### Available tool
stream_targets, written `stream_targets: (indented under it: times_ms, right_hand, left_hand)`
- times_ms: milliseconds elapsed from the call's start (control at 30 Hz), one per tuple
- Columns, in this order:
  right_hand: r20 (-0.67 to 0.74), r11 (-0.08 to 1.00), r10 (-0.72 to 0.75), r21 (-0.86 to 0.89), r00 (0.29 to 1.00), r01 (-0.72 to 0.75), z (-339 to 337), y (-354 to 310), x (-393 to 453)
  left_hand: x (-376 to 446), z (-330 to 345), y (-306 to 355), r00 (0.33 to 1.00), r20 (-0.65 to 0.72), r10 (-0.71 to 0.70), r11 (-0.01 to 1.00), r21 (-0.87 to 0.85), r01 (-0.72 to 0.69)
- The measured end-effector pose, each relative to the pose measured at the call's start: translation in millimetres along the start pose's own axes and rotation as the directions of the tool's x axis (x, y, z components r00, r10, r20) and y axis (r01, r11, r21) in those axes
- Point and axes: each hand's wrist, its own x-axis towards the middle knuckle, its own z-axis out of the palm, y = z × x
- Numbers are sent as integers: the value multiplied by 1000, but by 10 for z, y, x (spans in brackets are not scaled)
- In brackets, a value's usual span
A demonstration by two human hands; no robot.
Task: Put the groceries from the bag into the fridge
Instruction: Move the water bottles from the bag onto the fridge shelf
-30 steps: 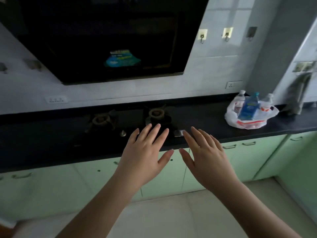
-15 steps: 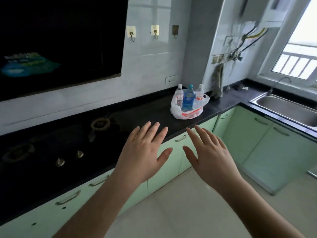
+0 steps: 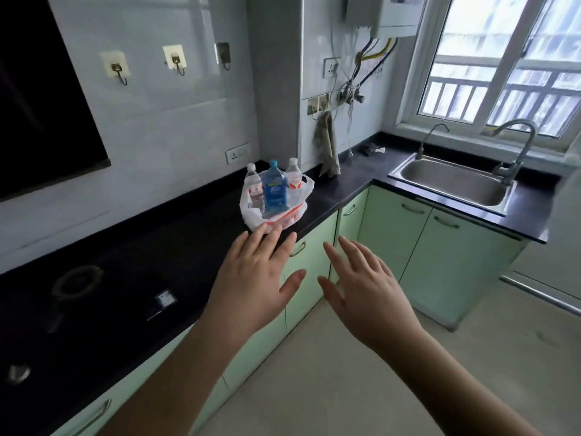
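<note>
Groceries all sitting in the bag, and the bag sits on the black bench at about twelve o'clock from my hands, so I judge the job barely begun: nothing is out, nothing is in the fridge. From the head view I count three bottles standing upright inside: a blue bottle in the middle, a clear bottle at its nine o'clock, another clear one at its two o'clock. My left hand hovers with fingers spread, grip released, fingertips overlapping the bag's near edge from this angle, though I can't tell whether they touch it. My right hand floats at three o'clock of the left, also slack and empty, out over the floor in front of the green cabinets. Everything is left to do: lift the bottles, find the fridge, load it. Fridge? Not clearly in sight; a pale shape cut off at the far right edge could be anything. Bag's lower contents are masked by the white plastic, so more items may be hiding. Sink sits at two o'clock, well apart.
</note>
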Motion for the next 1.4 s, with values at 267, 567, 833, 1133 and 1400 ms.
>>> stream_targets:
  times_ms: [267,567,833,1133,1400]
  right_hand:
    - [49,999,-24,25,998,23,125,748,620]
    - [79,993,-79,98,994,71,433,940,1448]
    - [21,990,-143,24,989,142,811,774,2365]
    - [30,992,-128,-6,991,128,1100,851,3124]
    - [89,985,-173,42,981,169,1439,1184,3712]
  left_hand:
    - [777,327,201,992,12,-125,989,76,124]
    - [1248,821,-138,984,34,-177,979,103,173]
    - [1867,1230,-770,984,25,-177,984,19,176]
    - [2488,1568,-1114,988,33,-148,989,-9,149]
    - [2979,1911,-1232,982,60,-177,984,-18,178]
